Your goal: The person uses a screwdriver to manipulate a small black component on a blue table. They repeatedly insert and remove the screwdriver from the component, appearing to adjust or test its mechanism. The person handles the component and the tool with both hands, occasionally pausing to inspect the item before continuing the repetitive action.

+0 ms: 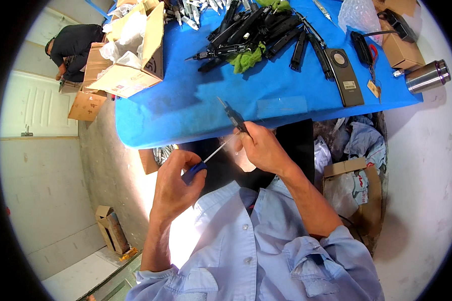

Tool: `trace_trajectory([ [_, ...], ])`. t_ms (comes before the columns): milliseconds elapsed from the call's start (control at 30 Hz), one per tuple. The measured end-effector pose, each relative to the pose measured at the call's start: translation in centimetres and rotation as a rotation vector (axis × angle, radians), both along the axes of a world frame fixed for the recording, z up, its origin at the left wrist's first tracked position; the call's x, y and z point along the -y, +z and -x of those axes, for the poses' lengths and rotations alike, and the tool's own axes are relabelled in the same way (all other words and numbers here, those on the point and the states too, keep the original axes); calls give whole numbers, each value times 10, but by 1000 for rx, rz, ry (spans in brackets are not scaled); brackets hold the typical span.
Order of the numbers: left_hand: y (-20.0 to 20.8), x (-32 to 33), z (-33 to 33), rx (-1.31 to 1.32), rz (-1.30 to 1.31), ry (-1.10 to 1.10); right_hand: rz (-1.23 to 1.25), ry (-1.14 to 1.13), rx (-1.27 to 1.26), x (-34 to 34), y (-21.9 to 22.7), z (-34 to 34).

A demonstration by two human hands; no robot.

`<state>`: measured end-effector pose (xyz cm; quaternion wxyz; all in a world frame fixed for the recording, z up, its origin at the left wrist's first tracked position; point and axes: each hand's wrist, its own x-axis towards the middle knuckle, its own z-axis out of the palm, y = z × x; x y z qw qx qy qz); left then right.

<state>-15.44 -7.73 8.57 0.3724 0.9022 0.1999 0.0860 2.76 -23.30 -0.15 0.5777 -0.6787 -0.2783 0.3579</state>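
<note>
Hands (177,186) (264,147) gripping — screwdriver (194,172) left; black tool (232,116) right

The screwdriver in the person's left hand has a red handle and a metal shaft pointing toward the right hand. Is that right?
Not quite: in the head view the screwdriver has a blue handle, not red. It is in the left hand, its metal shaft pointing toward the right hand.
</note>
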Motion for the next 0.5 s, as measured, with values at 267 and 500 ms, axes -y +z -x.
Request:
trace_trajectory([
  [267, 4, 4, 1, -84, 10, 64, 64, 32, 5, 1, -1, -1],
  [500, 6, 5, -2, -86, 280, 135, 42, 12, 67, 1, -5, 0],
])
